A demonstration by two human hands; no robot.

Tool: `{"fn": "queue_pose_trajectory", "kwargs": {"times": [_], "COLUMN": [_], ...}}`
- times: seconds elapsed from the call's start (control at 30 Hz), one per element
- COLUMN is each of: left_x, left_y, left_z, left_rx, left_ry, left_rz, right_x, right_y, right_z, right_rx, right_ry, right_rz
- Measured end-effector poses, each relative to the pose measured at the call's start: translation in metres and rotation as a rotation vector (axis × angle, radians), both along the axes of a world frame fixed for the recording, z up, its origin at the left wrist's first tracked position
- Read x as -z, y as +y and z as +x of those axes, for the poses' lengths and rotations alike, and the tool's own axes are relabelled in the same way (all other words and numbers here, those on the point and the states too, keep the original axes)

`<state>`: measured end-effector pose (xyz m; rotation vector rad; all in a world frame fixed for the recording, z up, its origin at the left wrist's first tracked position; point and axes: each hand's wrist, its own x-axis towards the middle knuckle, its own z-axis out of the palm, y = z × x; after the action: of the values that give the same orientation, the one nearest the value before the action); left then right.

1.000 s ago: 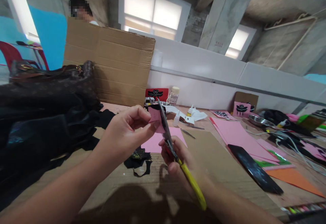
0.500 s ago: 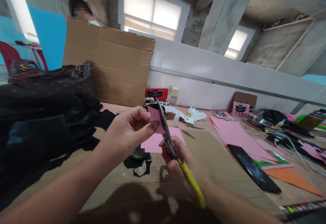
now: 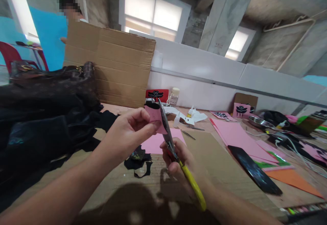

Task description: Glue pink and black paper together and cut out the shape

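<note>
Between thumb and fingers, my left hand (image 3: 133, 128) pinches a small piece of pink paper (image 3: 154, 115) with black material at its top edge. My right hand (image 3: 180, 158) grips scissors (image 3: 192, 180) with yellow handles, their blades pointing up and away along the right side of the paper. The blades look nearly closed; whether they touch the paper is hard to tell. Below my hands lie black scraps (image 3: 138, 162) on the cardboard, and a pink sheet (image 3: 176, 138) lies behind them.
A brown handbag (image 3: 51, 81) and black material (image 3: 48, 129) fill the left. Upright cardboard (image 3: 120, 64) stands behind, with a person (image 3: 73, 10) beyond it. On the right are a phone (image 3: 255, 168), pink sheets (image 3: 240, 136), orange paper (image 3: 293, 180) and a metal bowl (image 3: 259, 121). Tweezers (image 3: 188, 134) lie ahead.
The pink piece in my left hand has shifted and turned slightly, showing more of its black top edge. The scissors have barely moved. Behind the cardboard, the person has moved left.
</note>
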<state>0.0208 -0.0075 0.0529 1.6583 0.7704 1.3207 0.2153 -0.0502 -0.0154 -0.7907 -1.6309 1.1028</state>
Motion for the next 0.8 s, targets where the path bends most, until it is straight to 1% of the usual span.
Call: {"fn": "queue_pose_trajectory", "kwargs": {"times": [0.17,0.27,0.47,0.67,0.8], "left_x": [-0.0019,-0.0028,-0.0018,-0.003,-0.0027], "left_y": [-0.0005,-0.0004,-0.0008,-0.0006,-0.0001], "left_z": [0.0012,0.0032,0.0039,0.005,0.0055], "left_rx": [-0.023,-0.02,0.005,0.063,0.086], "left_ry": [0.01,0.011,0.013,-0.025,-0.036], "left_rz": [-0.031,-0.058,-0.047,-0.031,-0.049], "right_x": [0.0018,0.0039,0.0009,0.0011,0.0015], "right_y": [0.0011,0.0017,0.0012,0.0008,0.0009], "right_z": [0.0003,0.0008,0.0008,-0.0004,-0.0005], "right_rx": [0.007,-0.018,-0.052,-0.025,-0.028], "right_ry": [-0.015,0.008,0.007,0.012,0.012], "right_rz": [0.024,0.041,0.025,0.03,0.027]}}
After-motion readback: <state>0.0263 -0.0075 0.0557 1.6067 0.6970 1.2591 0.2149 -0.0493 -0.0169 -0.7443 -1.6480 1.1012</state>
